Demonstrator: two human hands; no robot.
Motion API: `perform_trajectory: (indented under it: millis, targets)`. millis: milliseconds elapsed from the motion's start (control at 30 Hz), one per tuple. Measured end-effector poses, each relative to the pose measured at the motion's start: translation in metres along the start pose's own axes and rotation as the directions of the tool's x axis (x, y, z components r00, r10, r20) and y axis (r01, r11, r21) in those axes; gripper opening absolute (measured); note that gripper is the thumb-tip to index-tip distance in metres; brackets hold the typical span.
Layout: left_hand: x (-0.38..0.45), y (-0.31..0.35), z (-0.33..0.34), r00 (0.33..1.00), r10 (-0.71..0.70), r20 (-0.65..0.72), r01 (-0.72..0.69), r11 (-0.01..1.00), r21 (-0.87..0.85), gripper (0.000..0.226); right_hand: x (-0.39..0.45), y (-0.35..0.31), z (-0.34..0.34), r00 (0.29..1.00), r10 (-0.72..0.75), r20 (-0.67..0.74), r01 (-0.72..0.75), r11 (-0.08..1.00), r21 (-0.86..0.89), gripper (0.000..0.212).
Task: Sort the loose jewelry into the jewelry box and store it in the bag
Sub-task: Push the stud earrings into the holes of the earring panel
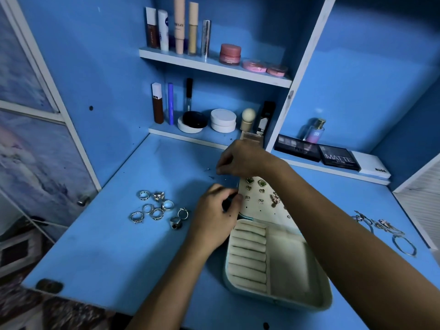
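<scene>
Two hands meet at the centre of the frame over an open box on the blue bench. The box's lower tray, lower centre, shows ring rolls at left and a bare compartment at right. Its earring panel stands tilted just above, carrying heart studs and green stones. The left hand has its grip narrow, fingertips curled against the panel's left edge, apparently pinching it. The right hand reaches across to the panel's top, grip narrow with fingers bent; what it holds I cannot tell. Loose rings lie in a cluster left of centre, near the left hand. Bracelets lie at far right. Cosmetics stand on shelves above.
</scene>
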State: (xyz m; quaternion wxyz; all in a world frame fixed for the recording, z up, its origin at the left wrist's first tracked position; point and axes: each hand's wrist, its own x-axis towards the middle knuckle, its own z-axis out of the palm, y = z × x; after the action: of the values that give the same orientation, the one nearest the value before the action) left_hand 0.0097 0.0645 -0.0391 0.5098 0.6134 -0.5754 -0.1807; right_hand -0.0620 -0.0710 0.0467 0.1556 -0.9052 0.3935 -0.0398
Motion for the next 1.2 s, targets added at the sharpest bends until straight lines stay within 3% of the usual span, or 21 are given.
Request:
perform_trajectory:
  millis: [200,533,900,1033,1200]
  targets:
    - [0.000,0.001,0.001,1.000,-0.013,0.005,0.014,0.999,-0.029,0.029,0.011,-0.008,0.009,0.998,0.025,0.059,-0.025,1.000,-0.006,0.011]
    - [-0.001,0.002,0.000,1.000,-0.006,0.007,0.007,1.000,-0.027,0.025,0.012,-0.006,0.018,0.999,0.004,0.045,-0.003,1.000,-0.020,0.004]
    - [-0.001,0.003,-0.001,1.000,0.020,-0.011,-0.020,1.000,0.013,0.026,-0.025,0.006,-0.016,0.974,0.095,-0.207,-0.062,0.985,0.162,0.010]
    - [0.000,0.001,0.000,0.999,0.034,-0.023,-0.034,0.999,0.026,0.015,-0.052,0.020,-0.022,0.951,0.104,-0.290,-0.026,0.965,0.262,0.013]
    - [-0.001,-0.001,0.000,0.999,0.032,-0.020,-0.031,0.999,0.041,0.017,-0.087,0.029,-0.026,0.936,0.139,-0.322,-0.030,0.946,0.322,0.010]
